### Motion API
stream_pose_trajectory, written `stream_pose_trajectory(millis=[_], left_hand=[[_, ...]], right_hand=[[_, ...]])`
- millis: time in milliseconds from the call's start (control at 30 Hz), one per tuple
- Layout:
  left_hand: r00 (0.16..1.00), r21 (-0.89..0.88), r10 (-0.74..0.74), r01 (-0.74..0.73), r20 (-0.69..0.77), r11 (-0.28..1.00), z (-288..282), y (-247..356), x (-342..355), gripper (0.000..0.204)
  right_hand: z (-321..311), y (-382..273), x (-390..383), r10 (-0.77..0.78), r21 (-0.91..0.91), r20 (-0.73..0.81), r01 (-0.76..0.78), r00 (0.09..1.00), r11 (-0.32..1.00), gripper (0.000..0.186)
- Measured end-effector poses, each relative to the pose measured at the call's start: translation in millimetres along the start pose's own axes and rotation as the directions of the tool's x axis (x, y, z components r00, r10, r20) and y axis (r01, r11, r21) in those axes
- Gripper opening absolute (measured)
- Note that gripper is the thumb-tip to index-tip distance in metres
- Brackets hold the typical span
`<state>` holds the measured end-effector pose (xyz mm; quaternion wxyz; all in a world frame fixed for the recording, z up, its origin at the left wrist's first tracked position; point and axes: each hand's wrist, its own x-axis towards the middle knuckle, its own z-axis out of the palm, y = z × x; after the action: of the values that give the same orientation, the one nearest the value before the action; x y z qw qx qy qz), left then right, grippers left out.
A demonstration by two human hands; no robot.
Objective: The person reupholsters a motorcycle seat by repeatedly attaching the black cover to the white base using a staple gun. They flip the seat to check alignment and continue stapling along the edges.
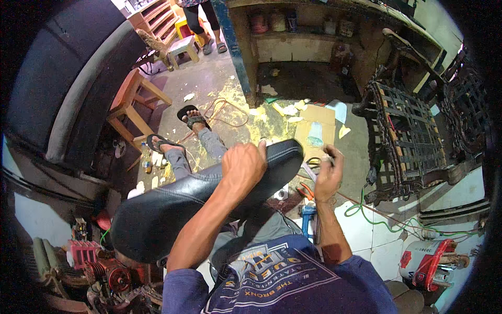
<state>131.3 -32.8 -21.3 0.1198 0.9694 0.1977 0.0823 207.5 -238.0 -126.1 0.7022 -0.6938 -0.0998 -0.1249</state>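
A long black motorcycle seat (pixel 157 222) with stitched seams lies slantwise across my lap. My left hand (pixel 243 167) is closed over its upper edge, near the narrower end at the right. Just off that end, my right hand (pixel 329 175) is raised with its fingers curled and the thumb against them. Something small and dark shows by its fingertips, too little to name. Below the right hand are orange-handled pliers (pixel 306 192) and a blue tool (pixel 308 217) beside my leg.
A cardboard piece (pixel 319 123) and yellow foam scraps (pixel 286 109) litter the floor ahead. A wooden stool (pixel 128 102) stands left. At right are a strapped chair frame (pixel 402 141), a green cord (pixel 376 220) and a red-white bucket (pixel 418 264). A person (pixel 206 23) stands far off.
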Motion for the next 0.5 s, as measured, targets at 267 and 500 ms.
stream_pose_trajectory(millis=[267, 500], left_hand=[[0.985, -0.166, 0.103, -0.08, 0.135, 0.983, -3, -13, -26, 0.034], [0.997, -0.135, -0.072, 0.076, 0.035, 0.988, 37, 9, -75, 0.052]], right_hand=[[89, -13, 24, -0.429, -0.12, 0.441, 0.526, 0.788, 0.842, 0.014], [101, 51, 0, -0.484, -0.199, 0.391, 0.585, 0.783, 0.787, 0.017]])
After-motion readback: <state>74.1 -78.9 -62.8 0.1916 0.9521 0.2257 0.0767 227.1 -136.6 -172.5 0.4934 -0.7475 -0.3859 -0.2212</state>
